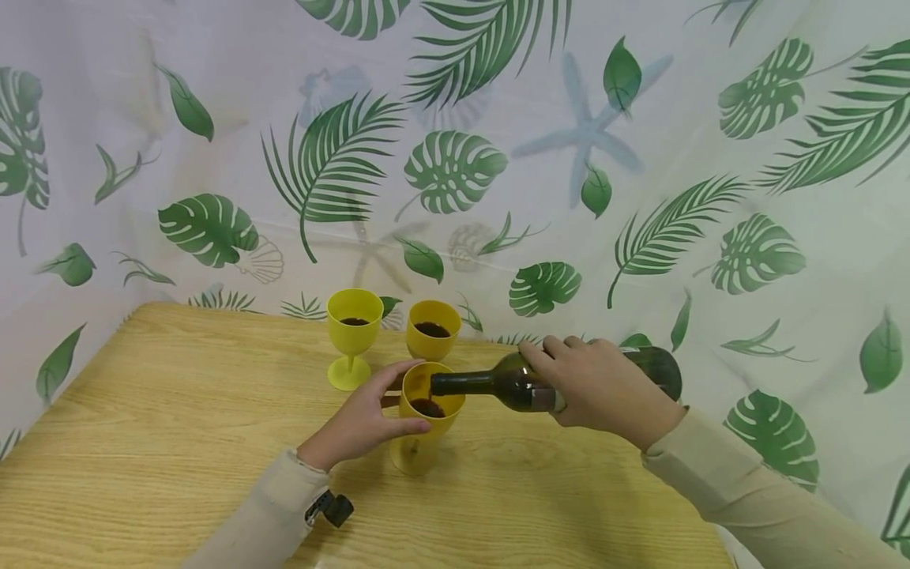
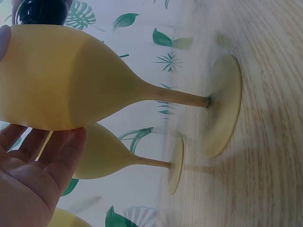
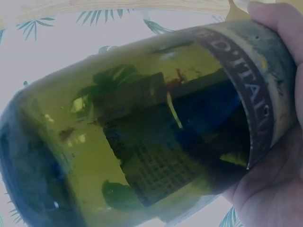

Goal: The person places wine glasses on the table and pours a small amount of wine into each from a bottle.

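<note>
In the head view, a yellow-orange goblet (image 1: 418,384) stands near the table's middle with dark liquid inside. My left hand (image 1: 360,420) holds its bowl between thumb and fingers. A dark green glass wine bottle (image 1: 517,382) lies almost level in the grip of my right hand (image 1: 606,393), its mouth just inside the goblet's rim. A thin dark stream runs from the mouth into the goblet. Up close in the left wrist view, the goblet's bowl (image 2: 71,75) rests against my fingers, its foot on the table. The right wrist view shows the bottle's labelled body (image 3: 156,127).
Behind the held goblet stand a bright yellow goblet (image 1: 348,336) and an orange-yellow goblet (image 1: 429,346), both with dark liquid. All are on a wood-grain table (image 1: 178,442). A white leaf-print cloth (image 1: 455,245) hangs along the table's back and right side.
</note>
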The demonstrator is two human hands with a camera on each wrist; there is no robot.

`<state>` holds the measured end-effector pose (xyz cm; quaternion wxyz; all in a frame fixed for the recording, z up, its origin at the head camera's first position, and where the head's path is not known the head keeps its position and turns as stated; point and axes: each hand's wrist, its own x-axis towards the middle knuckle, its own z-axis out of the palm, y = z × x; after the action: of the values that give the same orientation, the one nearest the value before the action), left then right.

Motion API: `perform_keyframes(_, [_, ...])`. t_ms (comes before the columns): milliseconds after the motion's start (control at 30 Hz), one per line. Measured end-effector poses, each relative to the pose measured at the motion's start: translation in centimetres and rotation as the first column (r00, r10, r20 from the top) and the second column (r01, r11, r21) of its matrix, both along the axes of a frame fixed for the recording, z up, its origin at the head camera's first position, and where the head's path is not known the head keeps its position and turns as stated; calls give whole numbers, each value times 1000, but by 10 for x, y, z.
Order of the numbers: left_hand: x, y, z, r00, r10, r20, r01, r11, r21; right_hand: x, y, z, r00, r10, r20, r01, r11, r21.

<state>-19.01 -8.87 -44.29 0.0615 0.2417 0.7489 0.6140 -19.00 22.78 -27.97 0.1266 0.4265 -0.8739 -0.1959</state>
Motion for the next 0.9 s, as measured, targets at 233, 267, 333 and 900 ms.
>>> perform_keyframes(233, [1, 0, 1, 1000, -2, -3, 2, 1000, 3, 1, 0, 1, 1000, -19, 1, 19, 999, 26])
perform_keyframes(267, [1, 0, 1, 1000, -2, -4, 2, 1000, 4, 0, 0, 1, 1000, -22, 3, 22, 999, 28])
perform_keyframes(333, [1, 0, 1, 1000, -2, -5, 2, 1000, 4, 0, 0, 1, 1000, -27, 6, 27, 999, 32])
perform_keyframes(900, [1, 0, 2, 1000, -8, -26, 8, 1000, 7, 1, -3, 4, 999, -27, -23, 27, 999, 31])
